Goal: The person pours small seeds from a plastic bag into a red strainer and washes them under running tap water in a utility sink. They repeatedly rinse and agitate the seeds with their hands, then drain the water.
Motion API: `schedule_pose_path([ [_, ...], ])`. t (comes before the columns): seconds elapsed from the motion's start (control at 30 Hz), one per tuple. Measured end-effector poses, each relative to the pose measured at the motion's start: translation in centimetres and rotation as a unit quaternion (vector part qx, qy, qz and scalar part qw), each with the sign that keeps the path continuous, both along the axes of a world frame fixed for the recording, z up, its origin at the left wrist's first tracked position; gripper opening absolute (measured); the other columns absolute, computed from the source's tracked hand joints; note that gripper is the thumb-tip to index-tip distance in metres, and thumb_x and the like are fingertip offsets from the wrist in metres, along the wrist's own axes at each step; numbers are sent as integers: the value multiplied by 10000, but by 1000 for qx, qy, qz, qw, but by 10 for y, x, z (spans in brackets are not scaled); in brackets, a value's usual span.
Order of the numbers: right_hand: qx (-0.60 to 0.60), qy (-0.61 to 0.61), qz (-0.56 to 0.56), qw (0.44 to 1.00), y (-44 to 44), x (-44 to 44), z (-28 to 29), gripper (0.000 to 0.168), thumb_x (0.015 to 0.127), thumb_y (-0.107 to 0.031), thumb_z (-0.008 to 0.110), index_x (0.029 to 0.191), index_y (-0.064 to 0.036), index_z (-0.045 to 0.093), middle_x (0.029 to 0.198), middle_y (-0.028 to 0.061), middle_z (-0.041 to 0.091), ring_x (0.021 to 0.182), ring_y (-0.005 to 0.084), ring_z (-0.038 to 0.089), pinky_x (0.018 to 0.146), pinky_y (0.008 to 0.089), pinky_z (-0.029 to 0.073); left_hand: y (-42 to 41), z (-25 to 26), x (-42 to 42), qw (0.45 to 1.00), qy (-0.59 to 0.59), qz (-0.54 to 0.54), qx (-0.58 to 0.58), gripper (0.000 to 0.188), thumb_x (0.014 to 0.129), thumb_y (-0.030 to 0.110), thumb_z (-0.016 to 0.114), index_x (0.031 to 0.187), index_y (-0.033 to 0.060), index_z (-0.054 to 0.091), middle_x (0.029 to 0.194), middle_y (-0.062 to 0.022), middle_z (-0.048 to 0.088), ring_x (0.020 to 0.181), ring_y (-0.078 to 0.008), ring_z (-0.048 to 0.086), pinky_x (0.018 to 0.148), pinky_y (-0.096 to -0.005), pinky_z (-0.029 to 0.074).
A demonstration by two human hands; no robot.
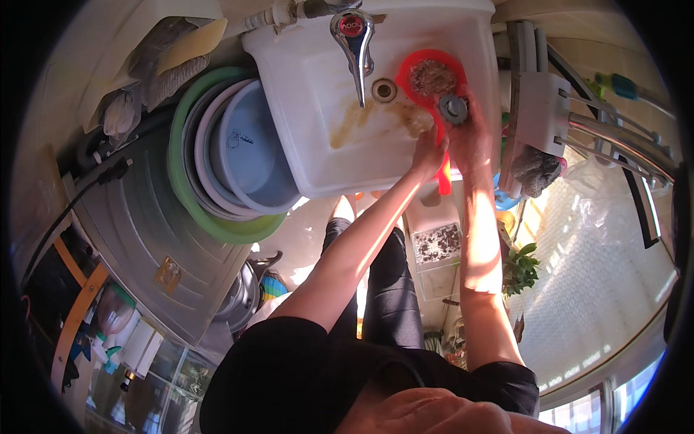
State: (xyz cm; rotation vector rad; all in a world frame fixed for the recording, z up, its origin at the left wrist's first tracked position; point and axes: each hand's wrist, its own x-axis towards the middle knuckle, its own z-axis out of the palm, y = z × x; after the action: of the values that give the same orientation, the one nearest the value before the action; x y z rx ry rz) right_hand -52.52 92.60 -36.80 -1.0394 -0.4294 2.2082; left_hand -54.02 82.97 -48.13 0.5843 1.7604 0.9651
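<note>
My left hand [430, 151] grips the handle of a red plastic scoop [445, 183]. The scoop's round bowl rests over the right side of the white sink [347, 168] and holds brownish-grey debris [432, 77], perhaps in water. Close to the bowl's near edge, my right hand [473, 130] holds a round grey drain strainer or plug [453, 108] between its fingers. Left of the scoop lies the sink's drain hole [385, 90]. Brown stains [352, 126] spread over the basin floor between the drain and my hands.
A chrome faucet [352, 46] reaches over the basin. Nested plastic basins [255, 152] press against the sink's left side, on a ridged metal surface [157, 228]. To the right are a wall rack with metal bars [612, 127], a dark cloth [537, 169] and a green plant [520, 268].
</note>
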Motion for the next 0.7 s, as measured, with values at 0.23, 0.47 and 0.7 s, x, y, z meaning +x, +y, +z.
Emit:
schedule_pose_path([
  [0.23, -10, -52, 16, 998, -26, -28, -14, 407, 981, -152, 419, 1356, 0, 376, 1270, 138, 491, 1164, 259, 506, 1039, 435, 396, -66, 31, -71, 984, -106, 140, -14, 323, 955, 225, 515, 1206, 27, 562, 1124, -133, 588, 949, -229, 604, 857, -340, 480],
  [0.47, -4, -119, 208, 971, -104, -76, -35, 412, 995, -228, 426, 1385, -95, 419, 1175, 63, 559, 1113, 129, 479, 1010, 282, 323, -79, 82, -139, 905, -304, 286, 83, 491, 945, 246, 564, 1355, 74, 355, 1186, -78, 531, 1043, -227, 561, 933, -392, 455],
  [0.7, 61, -130, 344, 928, -127, -88, -53, 499, 997, -346, 437, 1442, -142, 343, 1080, 47, 584, 1000, 108, 530, 909, 299, 451, -116, 57, -163, 860, -345, 365, 95, 330, 886, 82, 624, 1147, 43, 425, 960, -69, 585, 837, -191, 600, 708, -331, 495],
])
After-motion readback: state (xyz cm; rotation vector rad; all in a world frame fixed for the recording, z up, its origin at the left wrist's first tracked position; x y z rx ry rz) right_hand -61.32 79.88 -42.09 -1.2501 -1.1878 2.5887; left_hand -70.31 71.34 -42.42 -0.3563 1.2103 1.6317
